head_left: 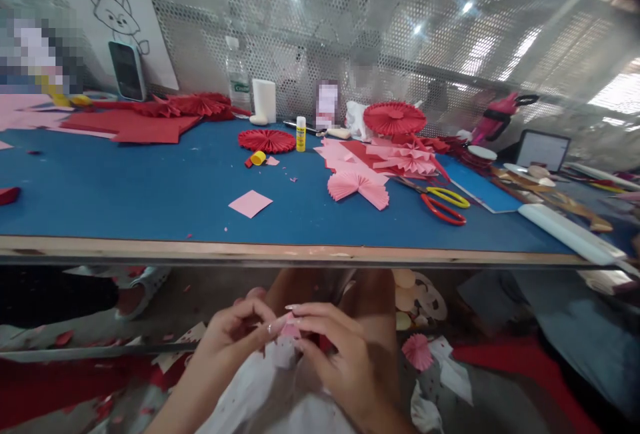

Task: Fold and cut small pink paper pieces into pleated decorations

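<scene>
Head view: saw both bare hands low in the middle, above the lap and just below the near edge of the blue worktop with a pale wooden rim (pixel 125 197). Found the left hand (pixel 245 331) with thumb and forefinger pinching a small pink piece of paper (pixel 290 329), other fingers curled. Found the right hand (pixel 340 347) at the opposite side of the same piece, fingers laid along the top and thumb underneath, likewise pinching. Could not tell its full shape, partly covered by fingertips. Noted white fabric (pixel 250 391) directly beneath.

On the worktop, nearest the rim, saw a flat pink square of paper (pixel 251 204), turned cornerwise. To its right, logged a pleated pink paper fan (pixel 358 189), then scissors with one yellow and one red handle (pixel 425 192). Farther back, recorded a flat red pleated paper rosette (pixel 267 142), just beside an upright yellow-and-white glue stick (pixel 301 135); in front, a short yellow cylindrical piece (pixel 259 158) on its side. Spotted a second round red pleated rosette (pixel 395 117) behind the fan, and red paper sheets (pixel 150 130) at back left. Noted a clear plastic bottle (pixel 239 84) near the perforated metal panel (pixel 300 34). Below the worktop, to the right, saw a pink pleated paper disc (pixel 417 351).
</scene>
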Available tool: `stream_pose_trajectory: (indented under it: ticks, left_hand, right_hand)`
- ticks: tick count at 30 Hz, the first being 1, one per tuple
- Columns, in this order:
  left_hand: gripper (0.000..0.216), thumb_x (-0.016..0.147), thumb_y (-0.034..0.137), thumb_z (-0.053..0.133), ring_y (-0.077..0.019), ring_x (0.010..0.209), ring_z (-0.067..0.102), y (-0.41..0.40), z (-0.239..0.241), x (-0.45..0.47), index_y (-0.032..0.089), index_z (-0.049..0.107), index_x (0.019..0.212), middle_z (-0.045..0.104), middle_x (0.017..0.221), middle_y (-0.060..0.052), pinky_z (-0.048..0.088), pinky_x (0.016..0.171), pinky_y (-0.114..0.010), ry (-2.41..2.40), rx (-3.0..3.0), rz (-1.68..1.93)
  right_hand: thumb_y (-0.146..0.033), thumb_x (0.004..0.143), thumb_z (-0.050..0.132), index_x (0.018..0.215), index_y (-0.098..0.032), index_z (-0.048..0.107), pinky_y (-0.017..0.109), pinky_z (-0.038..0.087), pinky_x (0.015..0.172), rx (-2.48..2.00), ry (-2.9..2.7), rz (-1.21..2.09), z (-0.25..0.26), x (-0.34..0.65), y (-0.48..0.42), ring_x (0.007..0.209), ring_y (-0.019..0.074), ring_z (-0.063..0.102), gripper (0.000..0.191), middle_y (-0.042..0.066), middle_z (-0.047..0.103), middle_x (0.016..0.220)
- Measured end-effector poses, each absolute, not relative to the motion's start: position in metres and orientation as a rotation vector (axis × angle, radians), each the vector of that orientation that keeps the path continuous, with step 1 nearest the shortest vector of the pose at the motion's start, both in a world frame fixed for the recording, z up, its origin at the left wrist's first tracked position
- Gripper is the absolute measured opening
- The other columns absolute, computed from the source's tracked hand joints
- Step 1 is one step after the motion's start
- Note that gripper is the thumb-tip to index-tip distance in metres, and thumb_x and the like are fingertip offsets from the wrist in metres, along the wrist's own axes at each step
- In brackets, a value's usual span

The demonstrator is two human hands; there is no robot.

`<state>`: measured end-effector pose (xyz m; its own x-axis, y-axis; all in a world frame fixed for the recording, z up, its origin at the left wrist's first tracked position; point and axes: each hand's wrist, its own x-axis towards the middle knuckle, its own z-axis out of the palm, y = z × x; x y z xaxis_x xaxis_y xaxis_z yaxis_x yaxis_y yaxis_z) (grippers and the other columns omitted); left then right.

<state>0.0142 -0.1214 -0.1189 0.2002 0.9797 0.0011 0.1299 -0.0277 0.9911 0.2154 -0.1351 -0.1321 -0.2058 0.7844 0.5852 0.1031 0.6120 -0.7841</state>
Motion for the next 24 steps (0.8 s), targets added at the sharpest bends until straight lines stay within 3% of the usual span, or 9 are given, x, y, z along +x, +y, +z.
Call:
stream_pose_trajectory:
  ticks: [2, 5, 9, 15, 24]
  left_hand:
    - [0.028, 0.086, 0.043, 0.075, -0.0134, 0.058, 0.059, -0.130, -0.083, 0.019, 0.020, 0.069, 0.072, 0.063, 0.067, -0.002, 0.048, 0.050, -0.021, 1.089, 1.355, 1.167]
    - [0.017, 0.086, 0.035, 0.076, -0.0199, 0.074, 0.069, -0.129, -0.037, 0.028, 0.022, 0.071, 0.075, 0.071, 0.081, -0.005, 0.058, 0.062, -0.027, 0.996, 1.407, 1.380]
    - [0.014, 0.085, 0.030, 0.078, -0.0163, 0.073, 0.068, -0.119, -0.005, 0.031, 0.023, 0.071, 0.075, 0.072, 0.080, -0.002, 0.058, 0.060, -0.023, 0.908, 1.414, 1.543]
    - [0.013, 0.082, 0.023, 0.080, -0.0148, 0.074, 0.069, -0.109, -0.002, 0.028, 0.020, 0.071, 0.074, 0.072, 0.077, -0.001, 0.059, 0.065, -0.020, 0.864, 1.448, 1.675]
    - [0.011, 0.079, 0.017, 0.080, -0.0114, 0.070, 0.073, -0.105, -0.008, 0.041, 0.020, 0.074, 0.070, 0.077, 0.075, 0.001, 0.060, 0.068, -0.013, 0.985, 1.577, 1.847]
  right_hand:
    - [-0.008, 0.091, 0.068, 0.116, -0.021, 0.071, 0.024, 0.057, 0.098, -0.661, -1.784, 0.488, -0.092, 0.221, -0.134, 0.108, 0.0145, 0.072, 0.028, 0.006, 0.076, 0.117]
    - [-0.011, 0.090, 0.070, 0.115, -0.018, 0.069, 0.023, 0.057, 0.092, -0.653, -1.896, 0.206, -0.048, 0.219, -0.123, 0.098, 0.0138, 0.075, 0.027, 0.003, 0.079, 0.108]
    - [-0.015, 0.090, 0.069, 0.111, -0.016, 0.071, 0.027, 0.057, 0.082, -0.672, -1.833, -0.114, -0.015, 0.207, -0.110, 0.088, 0.0169, 0.076, 0.020, 0.004, 0.081, 0.101]
    - [-0.019, 0.089, 0.064, 0.111, -0.014, 0.070, 0.033, 0.056, 0.068, -0.706, -1.817, -0.322, -0.002, 0.195, -0.107, 0.078, 0.0211, 0.077, 0.024, 0.006, 0.081, 0.094]
    - [-0.016, 0.086, 0.065, 0.110, -0.014, 0.071, 0.034, 0.057, 0.067, -0.733, -1.821, -0.403, -0.005, 0.196, -0.101, 0.074, 0.0211, 0.076, 0.025, 0.005, 0.080, 0.089]
